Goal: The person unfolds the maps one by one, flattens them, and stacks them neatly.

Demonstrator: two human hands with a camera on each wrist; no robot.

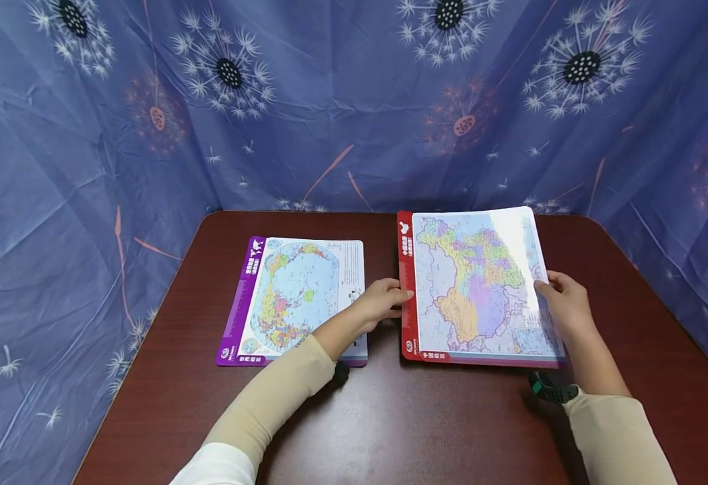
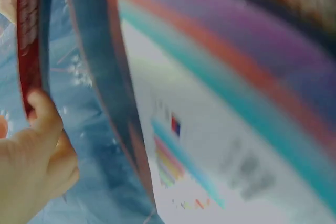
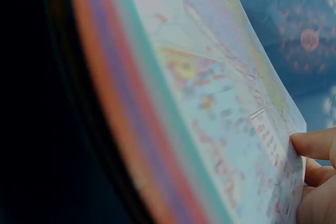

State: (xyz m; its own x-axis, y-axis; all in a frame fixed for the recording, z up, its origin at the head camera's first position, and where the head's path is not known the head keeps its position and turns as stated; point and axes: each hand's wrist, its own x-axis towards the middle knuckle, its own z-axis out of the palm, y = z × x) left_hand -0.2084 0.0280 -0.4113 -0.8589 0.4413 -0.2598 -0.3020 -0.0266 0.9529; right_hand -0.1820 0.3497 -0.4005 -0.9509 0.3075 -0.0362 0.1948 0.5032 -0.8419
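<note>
A red-bordered map sheet of China [image 1: 475, 283] is over the right half of the table. My left hand [image 1: 380, 301] pinches its left edge on the red band, thumb on top and fingers behind. At the opposite edge my right hand [image 1: 568, 301] grips the sheet, its thumb [image 3: 310, 144] on the printed face. Glare whitens the sheet's upper right corner. To the left lies a purple-bordered world map sheet [image 1: 296, 289], flat on the table, its lower right part covered by my left forearm. In the left wrist view the red band [image 2: 29, 40] shows between thumb and fingers.
The brown table [image 1: 390, 417] has rounded far corners. A blue curtain [image 1: 329, 101] with dandelion prints hangs behind it and along both sides. A dark green band [image 1: 550, 389] sits on my right wrist.
</note>
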